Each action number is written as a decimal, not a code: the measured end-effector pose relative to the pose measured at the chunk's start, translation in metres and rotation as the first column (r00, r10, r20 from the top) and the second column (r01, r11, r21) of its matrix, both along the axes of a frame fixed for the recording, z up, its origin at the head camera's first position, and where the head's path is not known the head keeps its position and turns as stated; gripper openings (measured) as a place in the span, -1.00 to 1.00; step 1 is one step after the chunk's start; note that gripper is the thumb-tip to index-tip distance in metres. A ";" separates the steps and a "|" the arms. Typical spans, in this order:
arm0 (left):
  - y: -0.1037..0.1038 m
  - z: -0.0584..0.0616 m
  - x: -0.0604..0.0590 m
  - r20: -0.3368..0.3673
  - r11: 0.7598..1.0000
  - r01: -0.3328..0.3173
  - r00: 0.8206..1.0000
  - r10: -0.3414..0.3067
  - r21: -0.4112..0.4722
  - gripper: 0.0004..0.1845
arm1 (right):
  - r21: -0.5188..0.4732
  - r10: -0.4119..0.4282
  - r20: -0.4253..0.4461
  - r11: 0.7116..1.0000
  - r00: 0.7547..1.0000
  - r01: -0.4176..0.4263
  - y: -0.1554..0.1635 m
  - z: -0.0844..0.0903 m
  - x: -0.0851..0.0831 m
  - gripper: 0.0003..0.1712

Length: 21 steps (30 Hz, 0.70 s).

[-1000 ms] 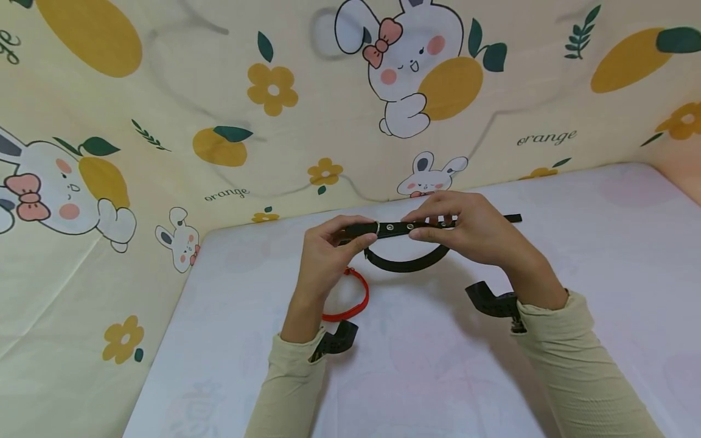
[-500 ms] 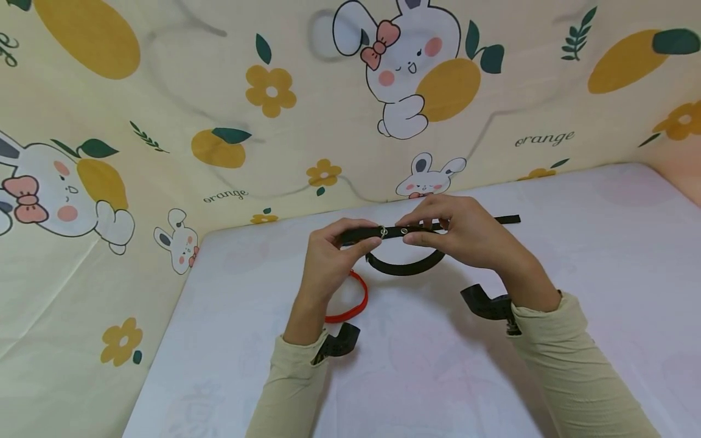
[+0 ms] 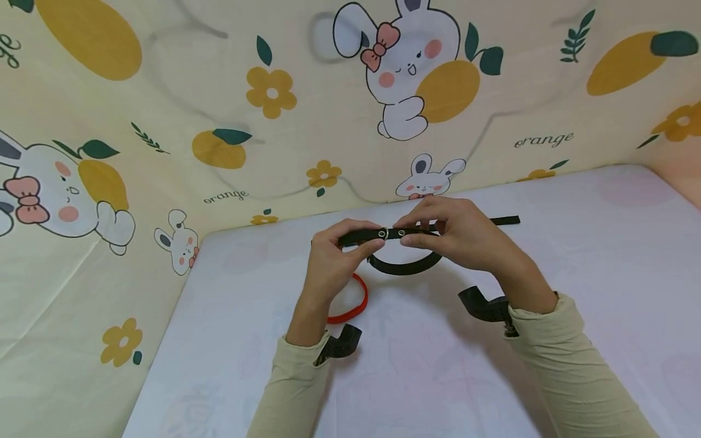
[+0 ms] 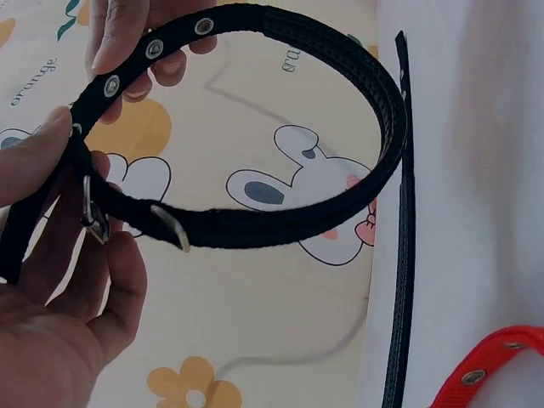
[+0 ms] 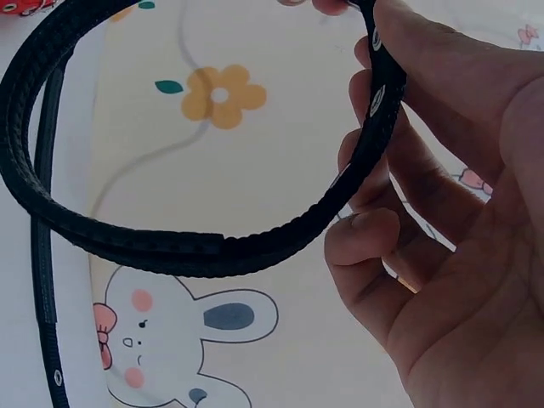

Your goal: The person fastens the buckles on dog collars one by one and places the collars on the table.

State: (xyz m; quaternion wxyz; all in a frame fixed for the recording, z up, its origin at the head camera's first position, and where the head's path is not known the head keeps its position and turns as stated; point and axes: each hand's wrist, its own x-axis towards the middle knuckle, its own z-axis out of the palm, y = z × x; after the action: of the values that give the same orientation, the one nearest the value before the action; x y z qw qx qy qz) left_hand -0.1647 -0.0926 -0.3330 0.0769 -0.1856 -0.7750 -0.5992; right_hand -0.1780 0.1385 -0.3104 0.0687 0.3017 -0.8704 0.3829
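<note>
A black pet collar (image 3: 405, 267) with metal eyelets is held up in a loop between both hands. My left hand (image 3: 335, 258) pinches it where the ends overlap; the left wrist view shows a metal buckle (image 4: 95, 208) and a ring (image 4: 172, 228) near those fingers. My right hand (image 3: 465, 234) grips the eyelet part between thumb and fingers, and in the right wrist view its fingertips (image 5: 365, 238) lie behind the band. One eyelet (image 3: 382, 233) shows beside the left fingertips. Whether the buckle's pin sits in an eyelet is hidden.
A red collar (image 3: 350, 315) with eyelets lies on the white table (image 3: 427, 365), below the left hand. Another black strap (image 4: 404, 212) lies straight on the table behind the hands. A patterned cloth (image 3: 296, 140) hangs at the back.
The hands have drawn slightly closer together. An eyelet has slid left to the metal ring by the left fingers, leaving less of the band visible between the hands.
</note>
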 end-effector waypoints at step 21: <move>-0.003 0.009 0.002 0.122 0.995 -0.026 0.992 0.015 0.095 -0.34 | -0.067 0.128 -0.026 0.989 0.991 -0.130 -0.008 -0.002 0.001 -0.73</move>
State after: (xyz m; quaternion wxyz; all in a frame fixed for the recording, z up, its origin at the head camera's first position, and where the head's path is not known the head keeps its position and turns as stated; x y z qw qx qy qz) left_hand -0.1626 -0.0952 -0.3244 0.0448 -0.1370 -0.7502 -0.6453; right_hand -0.1766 0.1303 -0.3128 0.0635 0.3590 -0.8347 0.4129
